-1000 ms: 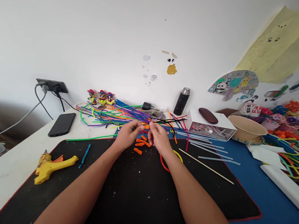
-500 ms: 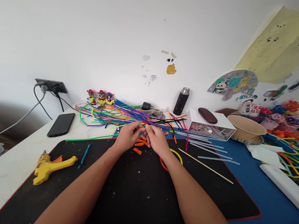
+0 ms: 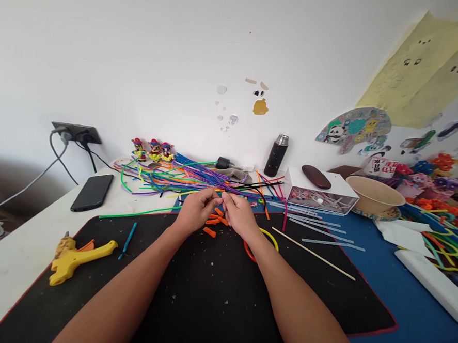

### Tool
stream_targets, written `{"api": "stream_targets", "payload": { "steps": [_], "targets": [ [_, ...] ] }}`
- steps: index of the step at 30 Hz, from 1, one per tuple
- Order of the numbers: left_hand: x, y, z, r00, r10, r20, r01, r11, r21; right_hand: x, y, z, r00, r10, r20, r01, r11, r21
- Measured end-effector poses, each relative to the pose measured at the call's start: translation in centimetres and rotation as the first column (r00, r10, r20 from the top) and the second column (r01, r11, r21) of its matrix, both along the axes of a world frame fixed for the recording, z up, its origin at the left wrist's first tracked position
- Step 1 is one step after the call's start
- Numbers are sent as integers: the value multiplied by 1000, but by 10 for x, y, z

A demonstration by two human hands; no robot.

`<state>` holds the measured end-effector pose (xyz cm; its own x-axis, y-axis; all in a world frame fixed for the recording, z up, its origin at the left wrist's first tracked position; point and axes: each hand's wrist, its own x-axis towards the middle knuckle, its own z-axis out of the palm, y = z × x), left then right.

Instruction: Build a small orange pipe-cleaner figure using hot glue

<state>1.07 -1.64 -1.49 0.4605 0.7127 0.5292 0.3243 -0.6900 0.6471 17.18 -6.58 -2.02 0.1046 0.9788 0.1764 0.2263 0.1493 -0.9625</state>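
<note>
Orange pieces (image 3: 209, 232) (at least 4) lie between the hands (image 3: 194, 210) (image 3: 239, 213).

Craft workspace; glue gun (image 3: 69, 262)

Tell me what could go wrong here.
The loose orange pieces lie close below the left hand and right hand, so a low sweep could scatter them. The red and yellow loop sits under the right forearm, which might drag it along. The glue gun lies on the mat beyond the left forearm; a wide swing might knock it.
</note>
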Motion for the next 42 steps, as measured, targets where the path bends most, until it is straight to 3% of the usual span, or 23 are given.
{"api": "stream_targets", "payload": {
  "steps": [6, 14, 25, 29, 36, 42],
  "targets": [
    [2, 1, -2, 1000, -2, -18, 1, 999, -35, -1, 1, 0, 999, -20, -33, 19, 1000, -15],
    [-8, 6, -4, 970, 61, -236, 14, 953, 301, 1, 1, -2, 999, -40, -9, 40, 999, -9],
    [-7, 3, -2, 966, 81, -247, 16, 930, 367, 2, 2, -7, 998, -43, 55, 43, 999, 7],
    [-6, 2, -2, 967, 62, -249, 24, 944, 328, 1, 2, -6, 999, -34, 22, 34, 999, 2],
    [-4, 0, -2, 981, -1, -193, 30, 989, 147, -1, -1, -2, 1000, -1, -8, 0, 1000, -13],
    [-3, 1, -2, 987, -57, -149, 68, 995, 68, 1, -2, 1, 996, -2, 87, 0, 1000, 14]
  ]
}}
